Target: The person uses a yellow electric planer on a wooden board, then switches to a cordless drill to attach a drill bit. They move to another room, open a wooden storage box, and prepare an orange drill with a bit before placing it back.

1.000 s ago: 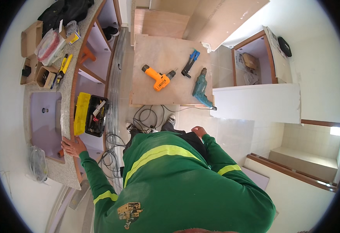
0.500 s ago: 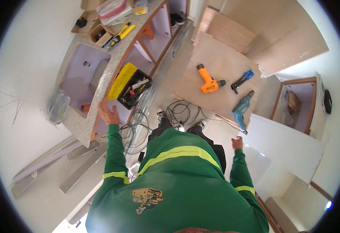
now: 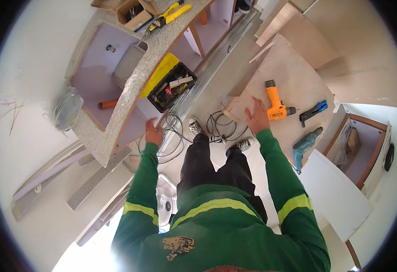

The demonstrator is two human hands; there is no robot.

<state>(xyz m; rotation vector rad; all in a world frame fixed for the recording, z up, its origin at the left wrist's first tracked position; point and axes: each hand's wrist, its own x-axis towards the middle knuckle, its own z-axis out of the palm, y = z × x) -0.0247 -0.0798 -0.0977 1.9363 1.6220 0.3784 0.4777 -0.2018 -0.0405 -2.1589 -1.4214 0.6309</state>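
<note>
My right hand (image 3: 257, 117) is over the near edge of the wooden board (image 3: 293, 61), fingers apart and holding nothing. Just beyond it on the board lies an orange cordless drill (image 3: 275, 103). Farther right are a blue-and-black hand tool (image 3: 314, 112) and a teal corded drill (image 3: 306, 146). My left hand (image 3: 153, 132) hangs beside the stone counter's edge, fingers loosely apart with nothing in them. Nearest to it are black cable loops (image 3: 173, 121) on the floor and a black toolbox (image 3: 164, 103) with a yellow lid (image 3: 160, 75), filled with mixed tools.
The granite counter (image 3: 133, 93) at left has a sink cutout, with an orange tube (image 3: 108, 104) below. Yellow-handled pliers (image 3: 169, 18) and an open cardboard box (image 3: 135, 16) sit on it. At right are a wood-edged cabinet (image 3: 359, 149) and a white panel (image 3: 336, 192).
My right hand has moved forward and left, from beside the teal drill to the board's edge. My left hand has come away from the counter toward the cables. The view has shifted.
</note>
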